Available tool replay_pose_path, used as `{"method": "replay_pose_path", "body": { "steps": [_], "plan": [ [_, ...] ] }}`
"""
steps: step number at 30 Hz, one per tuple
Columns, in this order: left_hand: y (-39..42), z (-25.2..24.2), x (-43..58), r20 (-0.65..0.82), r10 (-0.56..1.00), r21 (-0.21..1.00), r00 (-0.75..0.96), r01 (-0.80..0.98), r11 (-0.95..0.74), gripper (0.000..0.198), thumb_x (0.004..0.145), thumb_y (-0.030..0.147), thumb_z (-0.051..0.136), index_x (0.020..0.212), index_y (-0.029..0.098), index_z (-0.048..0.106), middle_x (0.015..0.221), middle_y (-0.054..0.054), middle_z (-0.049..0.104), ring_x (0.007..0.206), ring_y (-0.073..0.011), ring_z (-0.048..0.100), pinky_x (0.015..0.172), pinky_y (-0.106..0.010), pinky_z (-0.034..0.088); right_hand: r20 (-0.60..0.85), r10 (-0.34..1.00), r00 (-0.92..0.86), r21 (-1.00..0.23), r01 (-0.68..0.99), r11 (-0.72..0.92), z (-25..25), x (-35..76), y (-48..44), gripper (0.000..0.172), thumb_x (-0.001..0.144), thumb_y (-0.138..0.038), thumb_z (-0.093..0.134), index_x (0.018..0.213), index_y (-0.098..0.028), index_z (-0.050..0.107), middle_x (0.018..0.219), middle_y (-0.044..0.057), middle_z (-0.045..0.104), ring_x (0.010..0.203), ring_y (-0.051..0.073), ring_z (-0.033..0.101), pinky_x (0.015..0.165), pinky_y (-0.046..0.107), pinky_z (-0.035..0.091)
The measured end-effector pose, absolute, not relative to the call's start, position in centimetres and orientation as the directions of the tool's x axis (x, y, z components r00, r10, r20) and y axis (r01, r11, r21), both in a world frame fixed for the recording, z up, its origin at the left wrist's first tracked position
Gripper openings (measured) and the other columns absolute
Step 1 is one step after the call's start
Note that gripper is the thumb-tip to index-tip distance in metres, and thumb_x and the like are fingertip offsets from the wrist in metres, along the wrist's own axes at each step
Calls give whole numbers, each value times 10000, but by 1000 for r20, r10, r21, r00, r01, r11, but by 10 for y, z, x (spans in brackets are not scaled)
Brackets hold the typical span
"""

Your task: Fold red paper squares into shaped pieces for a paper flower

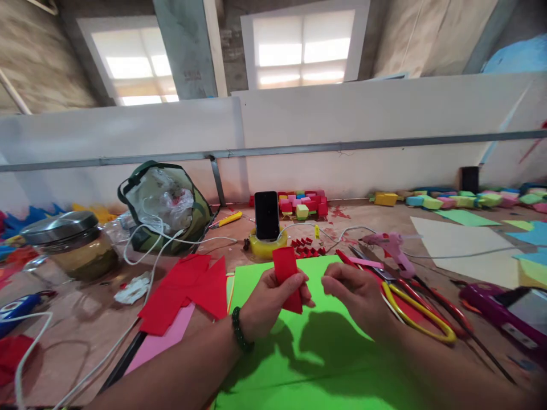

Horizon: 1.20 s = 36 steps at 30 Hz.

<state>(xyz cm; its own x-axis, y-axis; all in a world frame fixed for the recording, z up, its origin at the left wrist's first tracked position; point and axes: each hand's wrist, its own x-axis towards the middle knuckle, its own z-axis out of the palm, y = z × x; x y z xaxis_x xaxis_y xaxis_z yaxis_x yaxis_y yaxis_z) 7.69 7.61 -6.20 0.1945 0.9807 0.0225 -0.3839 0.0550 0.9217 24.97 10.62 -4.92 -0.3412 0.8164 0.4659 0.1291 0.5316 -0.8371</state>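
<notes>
My left hand [276, 293] is closed around a folded strip of red paper [285, 266], held upright between thumb and fingers. A little to its right, my right hand [352, 287] has its fingers curled in toward the thumb, apart from the strip. Whether anything small is inside that pinch is hidden. Both hands are above a bright green sheet [316, 353], where their shadows fall. Red paper pieces [179, 293] lie to the left, partly over a pink sheet [164, 336]. Small red folded bits [305, 249] sit just beyond the green sheet.
Scissors with yellow handles [421, 310] and a pink glue gun [391, 247] lie at right. A phone [266, 216] stands in a yellow holder [268, 246] ahead. A glass jar [72, 250], camouflage bag [183, 210] and white cables [156, 273] occupy the left; small paper boxes [302, 210] stand behind.
</notes>
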Motion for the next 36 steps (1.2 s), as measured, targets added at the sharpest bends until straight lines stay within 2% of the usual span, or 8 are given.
{"method": "replay_pose_path", "body": {
  "steps": [2,4,6,9,17,23,28,36],
  "plan": [
    [74,-63,76,21,959,955,281,-290,64,493,637,578,765,766,124,624,603,-5,611,520,-106,576,539,-228,463,453,836,-310,-862,89,500,-42,253,106,200,791,-400,670,830,-208,710,721,30,672,659,162,596,593,277,478],
    [72,-65,77,9,936,978,353,-198,65,509,636,601,752,739,126,604,590,-2,592,498,-94,559,501,-205,439,423,828,-369,-878,59,475,-38,254,105,240,806,-381,662,980,-226,720,879,54,713,800,193,641,686,306,514],
    [70,-66,78,-9,918,989,396,-131,66,519,643,621,736,728,131,586,588,-1,581,489,-90,554,487,-197,433,421,814,-400,-880,36,473,-37,252,104,191,811,-359,661,927,-227,737,874,50,719,806,193,644,701,312,518],
    [69,-68,79,-25,908,995,419,-80,64,522,653,633,719,725,137,574,591,0,569,481,-88,543,482,-200,440,443,814,-377,-873,24,486,-37,251,103,128,786,-335,687,778,-216,733,751,29,698,696,168,618,639,290,499],
    [67,-68,80,-5,885,998,465,-49,31,462,716,578,699,692,136,569,567,5,538,467,-82,511,475,-202,436,438,825,-356,-856,114,504,-34,252,99,175,772,-300,672,645,-183,650,610,4,607,583,130,523,551,264,429],
    [67,-68,80,-11,871,998,492,-50,41,464,717,573,701,668,139,545,551,13,521,456,-75,501,458,-189,423,415,815,-404,-853,138,503,-34,250,97,65,735,-247,685,726,-183,681,697,21,666,642,148,585,591,271,465],
    [68,-67,80,-70,854,996,516,-11,88,469,677,566,735,750,140,553,550,29,518,440,-69,483,440,-185,416,351,816,-459,-870,161,465,-33,251,98,88,759,-249,667,738,-173,707,706,30,686,657,146,602,604,261,468],
    [66,-65,84,-121,882,991,455,-1,136,446,685,418,765,942,155,513,585,64,536,417,-64,497,384,-156,383,268,878,-396,-907,205,369,-36,248,101,109,691,-235,679,642,-140,656,569,-7,594,521,89,483,494,217,379]
  ]
}}
